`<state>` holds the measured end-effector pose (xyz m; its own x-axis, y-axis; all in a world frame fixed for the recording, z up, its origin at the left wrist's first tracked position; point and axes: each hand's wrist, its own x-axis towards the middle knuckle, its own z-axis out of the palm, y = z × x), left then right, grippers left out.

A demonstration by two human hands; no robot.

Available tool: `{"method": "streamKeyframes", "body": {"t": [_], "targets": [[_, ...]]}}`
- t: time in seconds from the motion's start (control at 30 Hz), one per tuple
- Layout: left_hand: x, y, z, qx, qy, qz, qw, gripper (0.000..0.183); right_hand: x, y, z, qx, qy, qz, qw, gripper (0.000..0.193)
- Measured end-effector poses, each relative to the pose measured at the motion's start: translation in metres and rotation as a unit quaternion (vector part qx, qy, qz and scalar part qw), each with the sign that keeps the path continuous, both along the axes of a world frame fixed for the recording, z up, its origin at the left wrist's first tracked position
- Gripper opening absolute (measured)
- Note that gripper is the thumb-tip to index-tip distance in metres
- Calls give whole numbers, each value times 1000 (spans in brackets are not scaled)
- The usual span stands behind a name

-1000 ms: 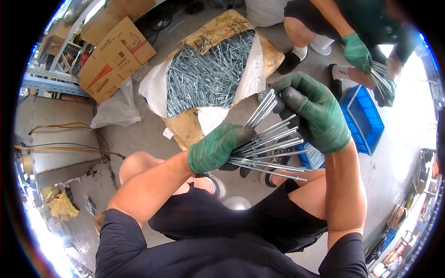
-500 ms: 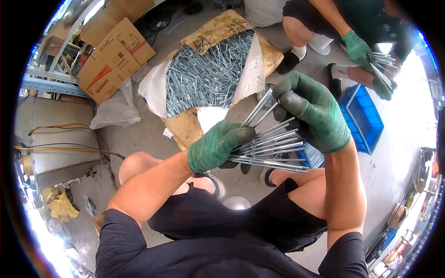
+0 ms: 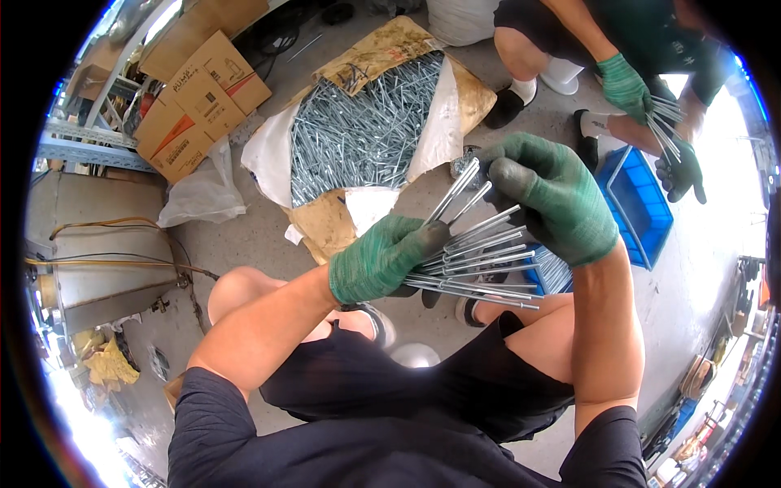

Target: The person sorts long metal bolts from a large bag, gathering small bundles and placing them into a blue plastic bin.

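My left hand (image 3: 378, 260), in a green knit glove with dark fingertips, is closed around a fanned bundle of thin, shiny metal rods (image 3: 484, 254). Their free ends spread up and to the right. My right hand (image 3: 557, 199), gloved alike, is at the upper rod tips with its fingers curled and thumb pressed in; what it pinches, if anything, is hidden. Beyond both hands lies a large torn sack (image 3: 394, 41) full of loose metal rods (image 3: 358, 130). Partly behind my right hand, a small blue bin (image 3: 533, 282) contains more rods (image 3: 553, 271).
At upper right a co-worker's gloved hand (image 3: 625, 85) holds several rods (image 3: 665, 122); their other gloved hand (image 3: 682, 172) hangs lower. A blue crate (image 3: 639, 207) stands below. Cardboard boxes (image 3: 199, 106), a clear plastic bag (image 3: 207, 191) and a metal cabinet (image 3: 114, 244) are at left.
The rod tips near my right fingertips have shifted slightly and stand a little apart from the thumb. The co-worker's lower hand has dropped away from their rods and opened.
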<state>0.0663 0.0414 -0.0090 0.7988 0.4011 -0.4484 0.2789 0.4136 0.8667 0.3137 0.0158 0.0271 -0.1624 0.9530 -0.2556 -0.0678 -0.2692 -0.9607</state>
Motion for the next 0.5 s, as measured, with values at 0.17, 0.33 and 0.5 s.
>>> {"method": "streamKeyframes", "body": {"t": [0.17, 0.33, 0.5], "targets": [[1, -1, -3, 41, -13, -5, 999, 76, -1, -1, 0, 47, 11, -6, 999, 32], [2, -2, -5, 37, -11, -22, 999, 77, -2, -1, 4, 38, 86, -5, 996, 29], [2, 1, -7, 35, 0, -36, 999, 69, -1, 2, 0, 13, 112, 20, 993, 28]]}}
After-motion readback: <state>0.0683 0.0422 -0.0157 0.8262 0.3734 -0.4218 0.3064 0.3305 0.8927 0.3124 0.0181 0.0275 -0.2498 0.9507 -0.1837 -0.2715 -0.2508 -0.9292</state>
